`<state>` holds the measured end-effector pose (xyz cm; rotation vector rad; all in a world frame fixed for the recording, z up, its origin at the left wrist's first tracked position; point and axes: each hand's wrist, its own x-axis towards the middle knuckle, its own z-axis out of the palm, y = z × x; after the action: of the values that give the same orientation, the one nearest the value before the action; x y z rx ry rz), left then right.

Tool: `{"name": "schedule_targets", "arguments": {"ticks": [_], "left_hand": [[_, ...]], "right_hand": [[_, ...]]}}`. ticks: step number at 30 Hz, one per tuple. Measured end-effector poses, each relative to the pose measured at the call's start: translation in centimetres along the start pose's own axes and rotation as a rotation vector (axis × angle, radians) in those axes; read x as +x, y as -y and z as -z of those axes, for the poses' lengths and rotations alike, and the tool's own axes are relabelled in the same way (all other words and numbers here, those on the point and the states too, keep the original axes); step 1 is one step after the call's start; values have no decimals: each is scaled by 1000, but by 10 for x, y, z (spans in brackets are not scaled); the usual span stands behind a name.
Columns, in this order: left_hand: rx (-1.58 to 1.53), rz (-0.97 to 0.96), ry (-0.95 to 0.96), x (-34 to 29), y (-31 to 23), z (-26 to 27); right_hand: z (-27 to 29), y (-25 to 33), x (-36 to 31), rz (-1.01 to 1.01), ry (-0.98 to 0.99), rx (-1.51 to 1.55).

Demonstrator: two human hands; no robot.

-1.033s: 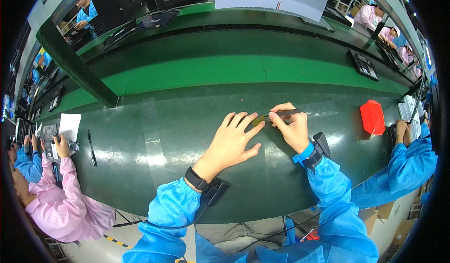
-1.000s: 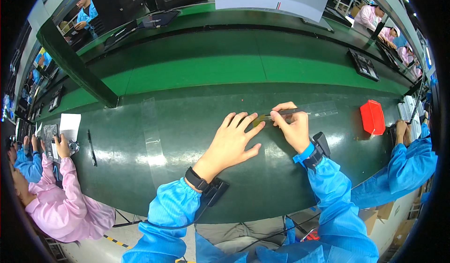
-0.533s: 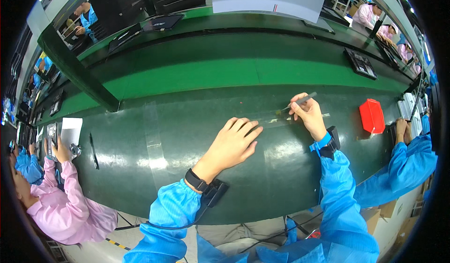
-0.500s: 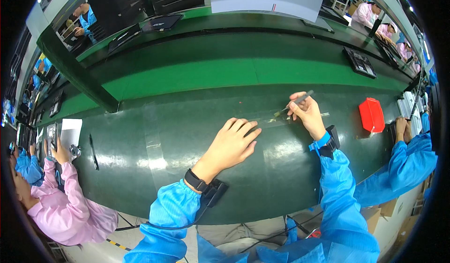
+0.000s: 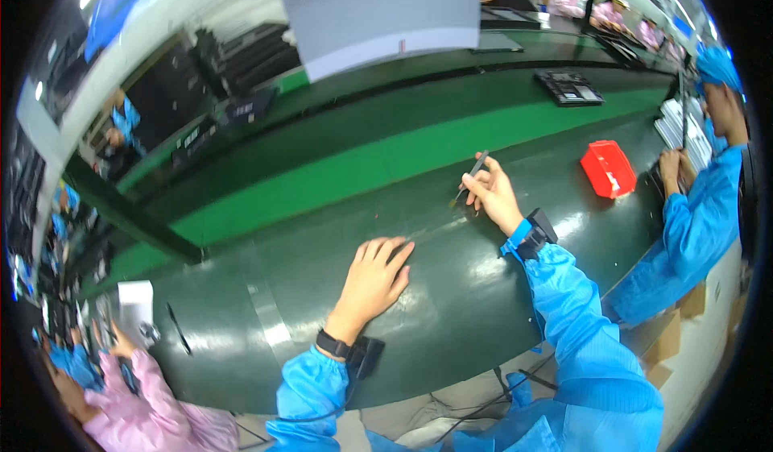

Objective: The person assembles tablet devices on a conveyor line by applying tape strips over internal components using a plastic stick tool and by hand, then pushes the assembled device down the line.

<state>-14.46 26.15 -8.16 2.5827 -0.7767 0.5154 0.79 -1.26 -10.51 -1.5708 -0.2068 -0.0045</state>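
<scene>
My left hand [image 5: 372, 281] lies on the dark green bench [image 5: 306, 371], fingers stretched out, holding nothing. Ahead and to its right, my right hand [image 5: 495, 198] pinches slim dark grey tweezers [image 5: 481, 163], whose tips point down toward the bench. Right by the tips is a small yellowish piece [image 5: 454, 203]; I cannot tell whether they grip it. A strip of clear tape [image 5: 439, 226] appears stuck to the bench between my two hands. Black straps circle both wrists, with a blue band on the right one.
A red bin [image 5: 596, 174] stands to the right, near a co-worker in blue [image 5: 692, 218]. At the left are a black pen [image 5: 179, 328], white paper [image 5: 137, 300] and a co-worker in pink [image 5: 153, 408]. A black device part [image 5: 568, 89] lies beyond the green strip [image 5: 419, 148].
The whole view has swung to the right and tilted, showing more of the right-hand co-worker. My left hand stays flat, and my right hand keeps its pinch on the tweezers.
</scene>
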Motion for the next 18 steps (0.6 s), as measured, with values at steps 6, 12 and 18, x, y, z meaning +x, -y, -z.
{"name": "schedule_targets", "arguments": {"ticks": [6,12,18], "left_hand": [[-49,46,25,-10,-14,-4],[24,-14,259,10,-60,4],[-425,56,393,122,-71,0]], "right_hand": [[87,-19,29,126,-428,-148],[173,-35,48,110,-829,-271],[138,-4,44,151,-703,-52]]}}
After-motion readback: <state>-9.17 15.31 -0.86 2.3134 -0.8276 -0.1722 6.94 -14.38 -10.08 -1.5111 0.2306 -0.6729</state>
